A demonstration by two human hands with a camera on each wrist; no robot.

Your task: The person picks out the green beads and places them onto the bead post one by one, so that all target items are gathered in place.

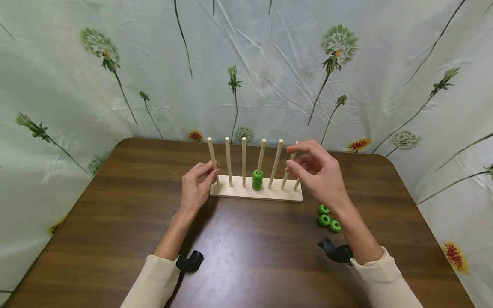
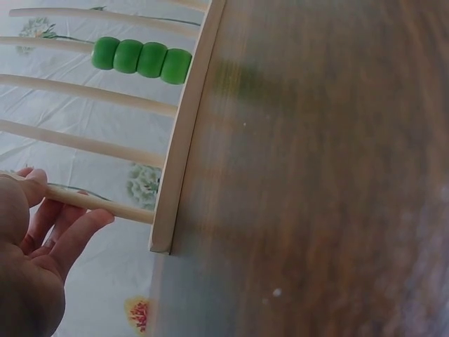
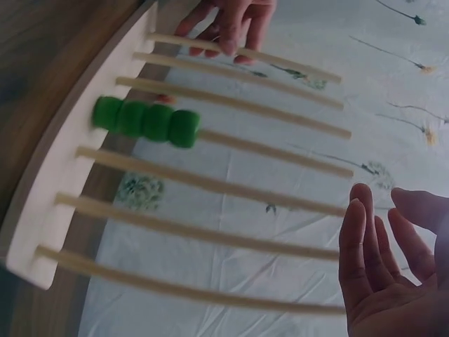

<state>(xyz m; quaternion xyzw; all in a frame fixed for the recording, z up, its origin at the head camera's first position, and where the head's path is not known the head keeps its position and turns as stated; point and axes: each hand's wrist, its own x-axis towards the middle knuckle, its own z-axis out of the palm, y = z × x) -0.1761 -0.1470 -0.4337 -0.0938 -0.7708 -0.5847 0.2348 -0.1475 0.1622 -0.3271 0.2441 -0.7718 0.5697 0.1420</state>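
On the table stands a wooden base (image 1: pixel 256 194) with a row of several upright wooden pegs. A stack of several green beads (image 1: pixel 257 180) sits on the middle peg, down against the base. My left hand (image 1: pixel 194 188) holds the leftmost peg (image 2: pixel 130 212) between thumb and fingers, a little above the base. At the other end, my right hand (image 1: pixel 321 175) hovers by the upper part of the rightmost pegs, thumb and fingers apart with nothing between them. It partly hides those pegs in the head view.
Three loose green beads (image 1: pixel 324 220) lie on the brown table (image 1: pixel 246 256), right of the base and below my right wrist. A flower-patterned sheet (image 1: pixel 161 85) hangs behind the table and along its sides. Each wrist wears a black strap (image 1: pixel 189 262).
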